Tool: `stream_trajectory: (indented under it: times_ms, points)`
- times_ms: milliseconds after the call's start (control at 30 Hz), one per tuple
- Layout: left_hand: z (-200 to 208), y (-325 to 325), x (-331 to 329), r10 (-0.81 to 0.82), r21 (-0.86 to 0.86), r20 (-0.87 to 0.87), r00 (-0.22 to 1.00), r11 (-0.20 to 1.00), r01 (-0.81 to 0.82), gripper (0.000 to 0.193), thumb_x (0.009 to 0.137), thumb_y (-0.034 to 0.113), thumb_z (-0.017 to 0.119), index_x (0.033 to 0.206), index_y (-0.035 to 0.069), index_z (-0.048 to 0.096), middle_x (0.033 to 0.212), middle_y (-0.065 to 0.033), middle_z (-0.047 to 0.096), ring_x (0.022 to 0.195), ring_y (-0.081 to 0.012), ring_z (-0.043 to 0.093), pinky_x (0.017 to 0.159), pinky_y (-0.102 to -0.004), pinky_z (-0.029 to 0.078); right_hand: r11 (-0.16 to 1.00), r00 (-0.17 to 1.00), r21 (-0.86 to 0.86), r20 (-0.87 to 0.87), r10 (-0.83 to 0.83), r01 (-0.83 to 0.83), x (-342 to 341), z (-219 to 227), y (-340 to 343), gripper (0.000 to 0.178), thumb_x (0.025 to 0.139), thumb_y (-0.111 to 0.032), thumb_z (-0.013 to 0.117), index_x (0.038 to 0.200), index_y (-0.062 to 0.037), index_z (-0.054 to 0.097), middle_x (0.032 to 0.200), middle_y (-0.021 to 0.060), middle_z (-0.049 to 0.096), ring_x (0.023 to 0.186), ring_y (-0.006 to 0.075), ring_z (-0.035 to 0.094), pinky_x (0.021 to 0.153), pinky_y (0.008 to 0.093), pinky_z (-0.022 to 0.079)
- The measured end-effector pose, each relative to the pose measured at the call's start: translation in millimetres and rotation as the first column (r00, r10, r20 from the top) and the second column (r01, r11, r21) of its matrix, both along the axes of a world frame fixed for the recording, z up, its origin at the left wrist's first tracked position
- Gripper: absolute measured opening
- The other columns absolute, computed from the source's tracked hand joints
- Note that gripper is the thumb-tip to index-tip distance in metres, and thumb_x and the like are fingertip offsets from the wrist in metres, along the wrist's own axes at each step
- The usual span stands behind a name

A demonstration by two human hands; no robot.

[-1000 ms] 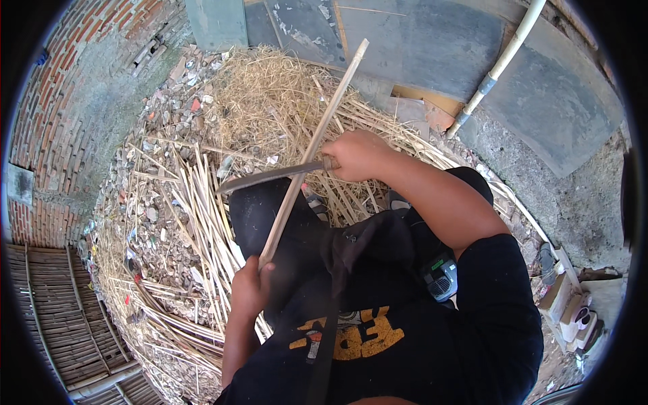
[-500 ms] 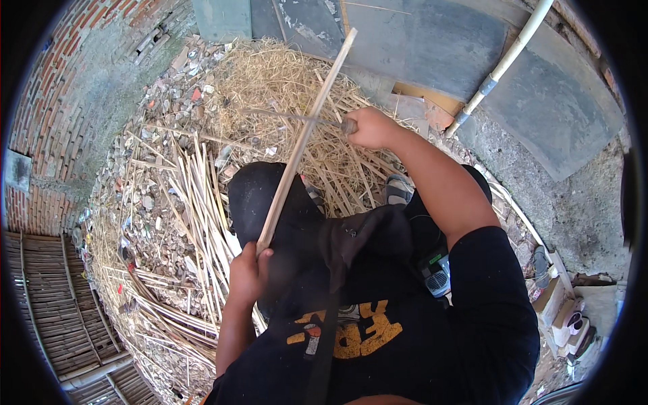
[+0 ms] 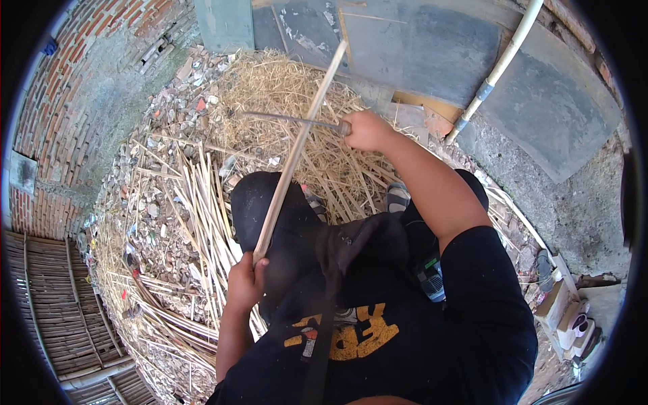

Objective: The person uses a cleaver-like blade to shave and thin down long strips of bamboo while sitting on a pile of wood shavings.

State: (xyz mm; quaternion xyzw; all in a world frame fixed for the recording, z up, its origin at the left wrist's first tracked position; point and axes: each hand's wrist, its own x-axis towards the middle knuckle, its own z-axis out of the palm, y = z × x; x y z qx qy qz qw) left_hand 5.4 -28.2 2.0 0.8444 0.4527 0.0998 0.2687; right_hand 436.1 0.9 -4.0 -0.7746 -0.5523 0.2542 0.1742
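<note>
My left hand [image 3: 246,282] is closed round the near end of a long, pale bamboo strip [image 3: 289,165]. The strip slants up and away to the right, passing over my left knee. My right hand [image 3: 368,130] grips the handle of a long, thin-bladed knife [image 3: 287,118]. Its dark blade points left and crosses the strip toward the far end, at or very near its surface; exact contact is hard to tell. Below the crossing, a heap of fine shavings [image 3: 270,84] covers the ground, with more strips lying near my feet.
Many split bamboo strips [image 3: 206,196] lie on rubble at my left. A brick wall [image 3: 57,115] rises at far left, above a slatted bamboo panel [image 3: 50,304]. Grey boards [image 3: 445,50] and a pale pole [image 3: 503,64] stand ahead. A small device [image 3: 432,277] rests by my right thigh.
The bamboo strip and my left hand have drawn slightly back toward me and to the left. The knife now crosses the strip a little nearer its far end. Both grips are unchanged.
</note>
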Motion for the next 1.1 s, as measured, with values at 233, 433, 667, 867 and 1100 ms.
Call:
stream_trajectory:
  times_ms: [233, 433, 667, 867, 1100]
  points:
    - [0, -2, -11, 0.002, -0.019, -0.035, 0.999, 1.0, -0.003, 0.024, 0.099, 0.022, 0.062, 0.095, 0.0, 0.056, 0.07, -0.0261, 0.062, 0.068, -0.0483, 0.063, 0.058, -0.0522, 0.046, 0.983, 0.97, 0.052, 0.179, 0.164, -0.175, -31, 33, -11, 0.027, 0.075, -0.016, 0.067, 0.102, -0.0112, 0.071, 0.093, 0.0184, 0.072, 0.089, 0.0378, 0.07, 0.08, 0.0494, 0.056]
    - [-4, 3, -20, -0.08, 0.138, -0.106, 0.991, 0.986, 0.094, 0.026, 0.098, 0.026, 0.065, 0.1, 0.001, 0.059, 0.069, -0.024, 0.064, 0.066, -0.0471, 0.064, 0.057, -0.0528, 0.048, 0.991, 0.991, 0.047, 0.045, -0.125, 0.123, 35, -2, -7, 0.032, 0.082, -0.021, 0.067, 0.109, -0.0054, 0.071, 0.104, 0.0184, 0.073, 0.098, 0.0362, 0.07, 0.088, 0.0477, 0.055]
    - [8, -3, -29, -0.022, 0.142, -0.141, 0.99, 0.989, 0.043, 0.025, 0.098, 0.027, 0.066, 0.097, 0.004, 0.058, 0.07, -0.0244, 0.064, 0.067, -0.0476, 0.064, 0.058, -0.0556, 0.048, 0.975, 0.977, 0.135, 0.099, -0.191, 0.178, 49, -2, -2, 0.042, 0.081, -0.024, 0.066, 0.119, -0.0053, 0.069, 0.114, 0.0217, 0.071, 0.109, 0.0365, 0.067, 0.096, 0.0451, 0.054]
    - [10, -8, -14, 0.092, 0.174, -0.139, 0.986, 0.983, -0.067, 0.023, 0.098, 0.025, 0.065, 0.1, 0.003, 0.059, 0.074, -0.0258, 0.066, 0.071, -0.049, 0.065, 0.061, -0.0561, 0.048, 0.992, 0.972, 0.053, 0.215, 0.097, -0.111, -16, 41, -21, 0.028, 0.079, -0.019, 0.068, 0.107, -0.0135, 0.071, 0.099, 0.0148, 0.073, 0.097, 0.034, 0.071, 0.087, 0.048, 0.056]
    - [23, 0, -13, 0.125, 0.121, -0.071, 0.99, 0.986, -0.115, 0.025, 0.101, 0.022, 0.061, 0.109, -0.002, 0.059, 0.077, -0.0234, 0.067, 0.073, -0.0443, 0.067, 0.065, -0.0497, 0.05, 0.968, 0.941, 0.028, 0.243, 0.236, -0.25, -37, 40, -18, 0.033, 0.078, -0.02, 0.069, 0.11, -0.0151, 0.071, 0.095, 0.0143, 0.073, 0.095, 0.0345, 0.071, 0.084, 0.0485, 0.057]
